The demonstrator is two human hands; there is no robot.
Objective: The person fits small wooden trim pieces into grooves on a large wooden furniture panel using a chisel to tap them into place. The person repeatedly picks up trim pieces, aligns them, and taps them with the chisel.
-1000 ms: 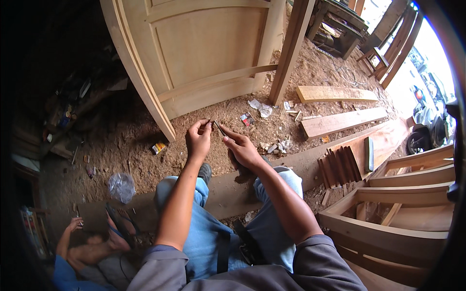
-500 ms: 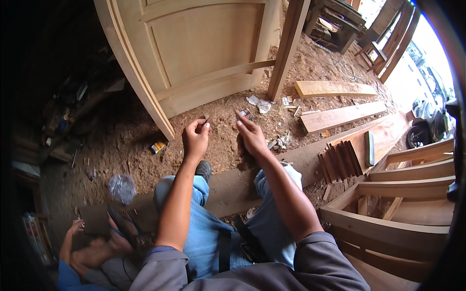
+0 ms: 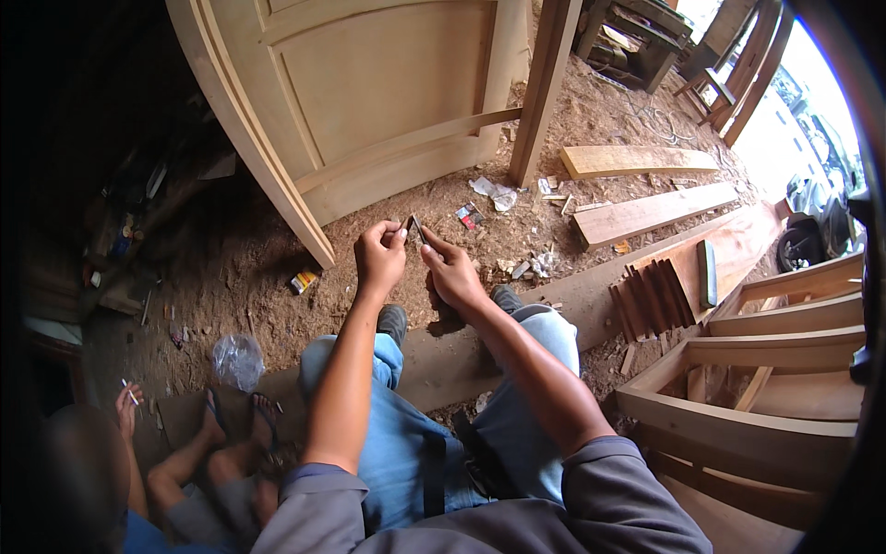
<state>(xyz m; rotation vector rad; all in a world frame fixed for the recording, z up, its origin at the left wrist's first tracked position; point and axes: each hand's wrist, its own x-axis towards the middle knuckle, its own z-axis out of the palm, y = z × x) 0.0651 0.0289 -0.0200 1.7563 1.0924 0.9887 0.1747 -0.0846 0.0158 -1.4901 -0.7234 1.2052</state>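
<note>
Above my knees, my left hand [image 3: 380, 258] pinches a small thin dark piece [image 3: 408, 223] between thumb and fingertips. It looks like a sliver of wood, though it is too small to be sure. Close beside it, my right hand [image 3: 452, 274] is closed round a slim dark pointed tool [image 3: 419, 229], its kind unclear. The tool's tip points up and left and comes very near the piece in my left hand; I cannot tell whether they touch. The right palm hides the tool's lower end.
A panelled wooden door [image 3: 388, 83] stands in a frame ahead. Planks [image 3: 655, 214], stacked brown slats [image 3: 653, 300] and wooden frames [image 3: 738, 406] lie to the right. Wood shavings, a plastic bag [image 3: 238, 362] and small boxes litter the floor. Another person [image 3: 175, 471] sits at lower left, holding a cigarette.
My right hand has moved left and slightly down, bringing its tool close to the left hand's piece. My left hand has shifted slightly right. The other person's hand has lowered.
</note>
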